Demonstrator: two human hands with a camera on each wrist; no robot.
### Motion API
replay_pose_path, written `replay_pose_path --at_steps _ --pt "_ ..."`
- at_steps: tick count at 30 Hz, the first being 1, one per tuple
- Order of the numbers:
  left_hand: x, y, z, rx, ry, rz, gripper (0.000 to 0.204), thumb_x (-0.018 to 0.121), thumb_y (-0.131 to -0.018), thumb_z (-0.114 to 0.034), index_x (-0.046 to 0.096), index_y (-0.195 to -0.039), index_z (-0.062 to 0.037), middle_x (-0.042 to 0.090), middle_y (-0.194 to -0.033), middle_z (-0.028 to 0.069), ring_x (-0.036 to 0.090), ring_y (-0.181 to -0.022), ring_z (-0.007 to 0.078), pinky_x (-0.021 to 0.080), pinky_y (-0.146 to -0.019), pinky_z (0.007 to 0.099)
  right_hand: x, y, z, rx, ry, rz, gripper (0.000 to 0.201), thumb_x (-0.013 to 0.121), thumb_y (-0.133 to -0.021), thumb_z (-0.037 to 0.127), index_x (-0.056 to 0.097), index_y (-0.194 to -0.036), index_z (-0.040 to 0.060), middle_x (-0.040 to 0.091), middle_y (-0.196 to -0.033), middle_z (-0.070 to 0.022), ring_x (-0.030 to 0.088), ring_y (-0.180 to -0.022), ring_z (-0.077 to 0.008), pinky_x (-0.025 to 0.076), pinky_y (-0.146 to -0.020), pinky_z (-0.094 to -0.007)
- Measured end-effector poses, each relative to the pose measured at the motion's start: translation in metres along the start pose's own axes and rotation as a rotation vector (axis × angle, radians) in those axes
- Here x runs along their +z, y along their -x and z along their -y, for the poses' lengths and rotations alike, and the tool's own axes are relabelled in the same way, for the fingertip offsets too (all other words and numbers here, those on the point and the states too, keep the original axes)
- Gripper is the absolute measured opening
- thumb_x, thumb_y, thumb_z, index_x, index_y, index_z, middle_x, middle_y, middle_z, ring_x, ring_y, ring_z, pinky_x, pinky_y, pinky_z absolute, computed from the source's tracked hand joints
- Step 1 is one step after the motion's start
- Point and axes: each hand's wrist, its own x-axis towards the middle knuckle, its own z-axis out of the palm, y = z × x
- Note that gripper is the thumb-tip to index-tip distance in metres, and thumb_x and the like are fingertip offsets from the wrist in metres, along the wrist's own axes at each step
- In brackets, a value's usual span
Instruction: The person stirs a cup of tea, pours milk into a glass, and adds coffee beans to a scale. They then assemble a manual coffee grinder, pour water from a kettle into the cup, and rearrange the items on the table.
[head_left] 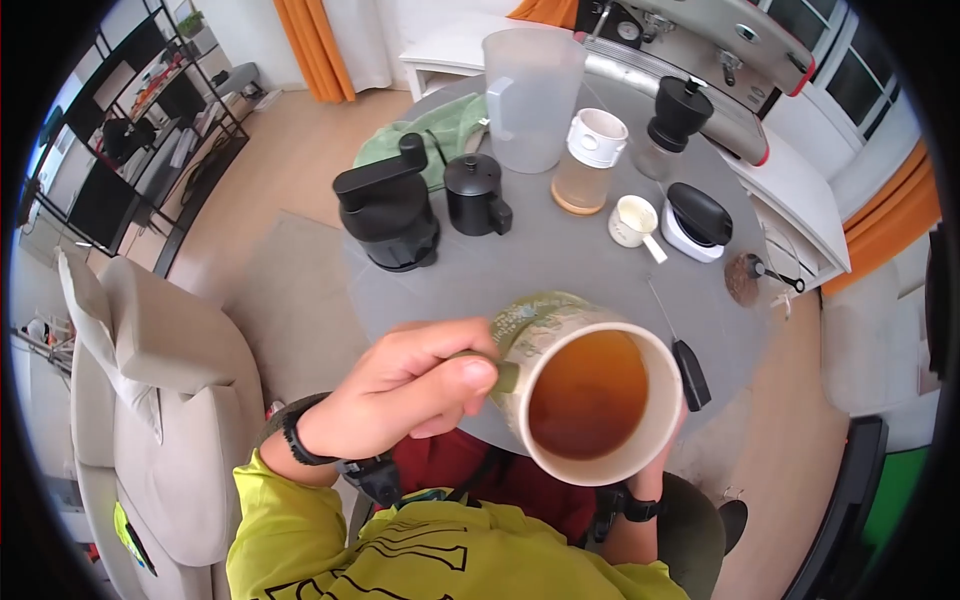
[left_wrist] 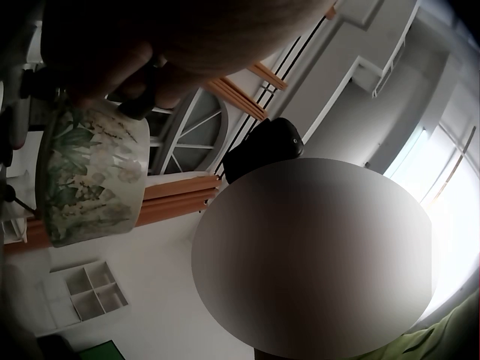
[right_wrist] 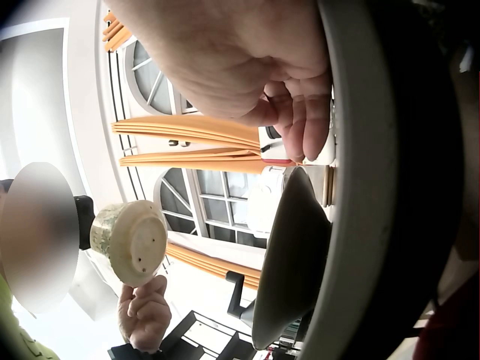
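Note:
My left hand [head_left: 410, 385] grips the handle of a large floral mug [head_left: 600, 400], fingers and thumb curled round it. Amber-brown liquid [head_left: 588, 395] fills part of the mug, which is raised above the table. In the right wrist view the mug's pale underside shows, lifted close to the person's head. Most of my right hand [right_wrist: 262, 67] is hidden behind the mug in the head view. Its wrist camera shows loosely bent fingers, holding nothing, at the table's edge beside a wide saucer [right_wrist: 292, 262]. The saucer's green patterned rim shows behind the mug in the head view.
On the grey round table [head_left: 470, 290] stand a black grinder [head_left: 390, 220], a black pot [head_left: 475, 195], a clear jug [head_left: 535, 100], a white-topped glass [head_left: 590, 165], a small cup [head_left: 633, 222] and a black-handled tool [head_left: 690, 375]. An espresso machine [head_left: 700, 60] stands behind.

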Motion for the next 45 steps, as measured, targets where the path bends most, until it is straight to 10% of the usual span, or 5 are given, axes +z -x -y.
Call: replay_pose_path --at_steps 17,45 --pt "0.001 -0.003 0.001 0.005 0.024 -0.001 0.023 0.045 -0.101 -0.019 0.049 -0.086 -0.0018 0.048 -0.072 -0.0009 0.033 -0.050 0.0016 0.025 -0.044 0.0190 0.001 0.000 0.004 -0.059 0.054 0.002 0.019 0.046 -0.099 0.009 0.057 -0.110 -0.0017 0.063 -0.075 -0.0055 0.055 -0.064 -0.0081 0.046 -0.061 -0.0221" --pt "-0.001 0.000 0.006 0.025 0.009 -0.081 0.043 0.051 -0.097 -0.038 0.052 -0.086 0.0034 0.054 -0.077 0.0075 0.033 -0.046 0.0032 0.022 -0.040 0.0180 0.002 -0.001 -0.001 -0.093 0.062 -0.010 0.020 0.046 -0.099 0.011 0.056 -0.110 -0.0030 0.062 -0.074 -0.0059 0.055 -0.062 -0.0091 0.045 -0.059 -0.0220"
